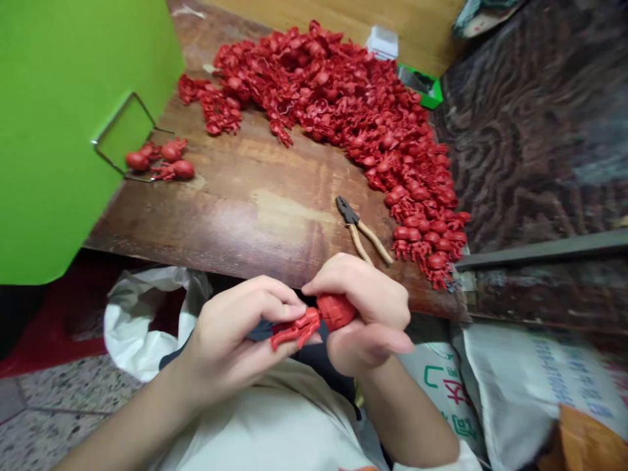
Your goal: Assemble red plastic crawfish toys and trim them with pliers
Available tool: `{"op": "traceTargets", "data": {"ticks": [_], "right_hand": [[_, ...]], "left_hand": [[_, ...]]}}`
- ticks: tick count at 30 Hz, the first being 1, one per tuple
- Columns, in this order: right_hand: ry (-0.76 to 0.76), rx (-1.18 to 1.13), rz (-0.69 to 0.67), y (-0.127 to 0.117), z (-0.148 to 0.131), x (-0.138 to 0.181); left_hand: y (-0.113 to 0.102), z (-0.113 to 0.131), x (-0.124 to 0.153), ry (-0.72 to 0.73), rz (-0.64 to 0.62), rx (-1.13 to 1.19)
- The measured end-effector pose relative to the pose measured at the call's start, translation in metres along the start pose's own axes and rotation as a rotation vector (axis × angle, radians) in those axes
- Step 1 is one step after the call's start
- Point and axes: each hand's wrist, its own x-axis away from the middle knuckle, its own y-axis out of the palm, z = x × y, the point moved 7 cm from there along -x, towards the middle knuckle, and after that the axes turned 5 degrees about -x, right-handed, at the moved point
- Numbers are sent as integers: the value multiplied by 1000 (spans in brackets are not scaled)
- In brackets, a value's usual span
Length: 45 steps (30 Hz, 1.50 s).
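Close to my body, in front of the table edge, both hands work on a small red plastic figure. My left hand (240, 324) pinches the figure's red body (297, 327) between thumb and fingers. In the curled fingers of my right hand (367, 304) sits its round red head (336, 310). Head and body meet at the neck; whether they are joined I cannot tell. Just beyond my right hand lies a pair of pliers (349, 210) with tan handles, jaws pointing away from me.
A big heap of red figures (318, 85) curves across the table (235, 190) from back left to front right. Several lie by a wire handle (110, 124) on a green panel (73, 131). Below are a white bag (127, 327) and printed sacks (530, 379). A green box (432, 97) stands behind.
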Motion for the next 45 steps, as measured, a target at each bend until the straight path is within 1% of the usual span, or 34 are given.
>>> {"op": "traceTargets", "data": {"ticks": [1,3,5,7,10,14,18,21,23,25,27,28,31,33,35,37,39,40,42,44,45], "right_hand": [[-5,-108,73,2,-5,-1],[9,-233,134,3,-6,-4],[40,-257,114,3,-3,-4],[55,-258,87,1,-2,-2],[59,-250,83,-3,-4,4],[56,-238,109,-5,-4,11],[6,-267,72,-3,-2,17],[-36,-271,53,-2,-3,21],[-17,-270,48,-2,-3,23],[56,-286,11,-1,0,24],[114,-290,-72,1,1,23],[112,-278,-120,2,0,23],[30,-211,-216,-1,-7,21],[36,-205,-256,-3,-6,22],[153,-229,-299,-2,1,26],[340,-276,-383,2,13,34],[496,-355,-456,8,21,46],[542,-398,-462,10,23,50],[585,-452,-384,10,26,55],[602,-437,-280,7,28,58],[606,-426,-256,7,29,59]], "left_hand": [[5,2,0,17,-42,-25],[14,7,-1,59,-133,-117],[22,13,0,130,-226,-255],[27,19,0,210,-278,-382],[29,25,0,266,-276,-477],[33,22,3,208,-303,-451],[35,19,9,178,-305,-423],[36,19,13,198,-313,-450],[37,18,16,217,-314,-452],[36,16,18,225,-319,-426],[35,14,19,223,-331,-391],[33,12,20,219,-335,-377],[26,9,21,208,-329,-354],[18,8,22,219,-304,-364],[11,7,23,233,-281,-398],[6,5,24,232,-264,-430],[3,2,24,189,-256,-409],[2,-1,23,129,-237,-376],[3,-11,23,-70,-192,-273],[9,-21,28,-283,-163,-125],[13,-25,30,-368,-152,-44]]}}
